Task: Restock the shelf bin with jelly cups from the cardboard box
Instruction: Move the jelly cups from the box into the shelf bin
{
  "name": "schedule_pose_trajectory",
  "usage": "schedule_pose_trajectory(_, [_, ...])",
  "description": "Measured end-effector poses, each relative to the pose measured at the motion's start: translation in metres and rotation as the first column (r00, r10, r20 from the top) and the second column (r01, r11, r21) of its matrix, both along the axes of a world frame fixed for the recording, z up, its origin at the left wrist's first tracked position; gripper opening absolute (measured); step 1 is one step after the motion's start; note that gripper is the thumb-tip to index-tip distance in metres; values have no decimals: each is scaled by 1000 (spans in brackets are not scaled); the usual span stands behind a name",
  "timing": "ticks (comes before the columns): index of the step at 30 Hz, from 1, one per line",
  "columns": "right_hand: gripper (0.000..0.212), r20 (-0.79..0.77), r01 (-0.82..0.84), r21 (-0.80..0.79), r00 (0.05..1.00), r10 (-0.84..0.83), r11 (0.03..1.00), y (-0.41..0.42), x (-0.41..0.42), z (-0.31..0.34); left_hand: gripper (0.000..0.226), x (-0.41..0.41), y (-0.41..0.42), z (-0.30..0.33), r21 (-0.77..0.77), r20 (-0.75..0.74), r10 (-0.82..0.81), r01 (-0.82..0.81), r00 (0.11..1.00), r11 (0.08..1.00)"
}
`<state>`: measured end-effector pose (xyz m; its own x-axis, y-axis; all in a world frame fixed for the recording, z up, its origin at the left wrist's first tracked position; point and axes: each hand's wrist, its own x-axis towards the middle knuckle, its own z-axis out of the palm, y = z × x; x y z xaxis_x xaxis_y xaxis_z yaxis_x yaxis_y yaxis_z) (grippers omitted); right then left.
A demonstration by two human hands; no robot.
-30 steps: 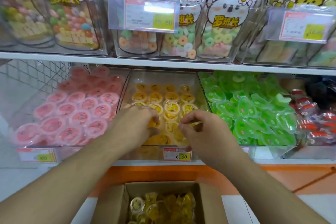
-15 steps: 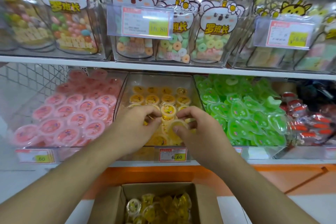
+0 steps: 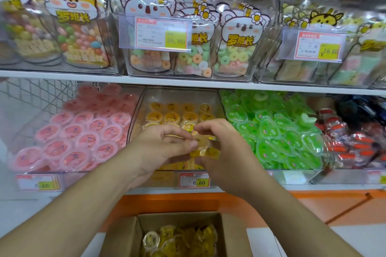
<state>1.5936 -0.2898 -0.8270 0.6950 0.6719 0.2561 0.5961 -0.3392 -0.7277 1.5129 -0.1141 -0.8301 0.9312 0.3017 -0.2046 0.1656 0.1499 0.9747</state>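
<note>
Setting yellow cups (image 3: 203, 145) into the bin (image 3: 139, 115), I pinch them between my left hand (image 3: 160, 148) and right hand (image 3: 221, 152), fingers curled round them. Rows lie just beyond my grip; the box (image 3: 125, 236) waits below. Next: place, release, reach down for more.

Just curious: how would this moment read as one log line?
left hand: holds yellow jelly cup | right hand: same | over middle bin
</note>
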Motion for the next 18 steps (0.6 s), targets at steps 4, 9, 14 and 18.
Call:
schedule_pose_trajectory(4, [45, -76, 76, 25, 994, -74, 997, -1, 6, -1, 47, 4, 2, 4, 223, 9, -9, 7, 1000, 975])
schedule_pose_trajectory(9, [47, -148, 53, 32, 988, -47, 998, -2, 11, -3, 63, 10, 4, 10, 486, -46, -104, 113, 993, 866])
schedule_pose_trajectory(14, [46, -86, -4, -49, 996, 0, 999, -1, 13, -6, 69, 16, 12, 16, 688, -138, -159, 210, 978, 694])
schedule_pose_trajectory(18, [37, 80, 77, -77, 994, -71, 994, -6, 20, -2, 75, 24, 18, 8, 847, -176, -66, 185, 982, 498])
